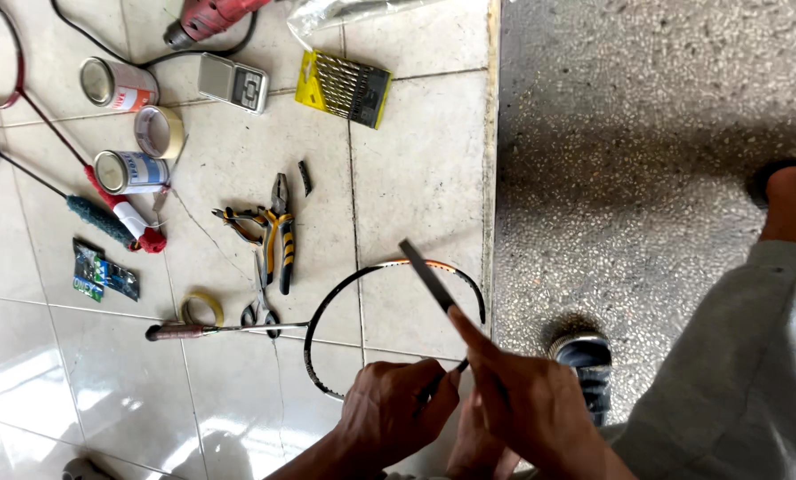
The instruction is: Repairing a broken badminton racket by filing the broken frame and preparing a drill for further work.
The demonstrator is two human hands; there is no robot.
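Tiled floor (416, 178); racket frame (327, 307) hand-hidden.

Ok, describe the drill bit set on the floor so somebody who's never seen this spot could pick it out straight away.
Start at the raised speckled stone step on the right and look just left of its edge, onto the white floor tiles near the top. There lies the drill bit set, a flat case with a row of metal bits. Its yellow holder sets it apart from the grey pocket scale beside it.
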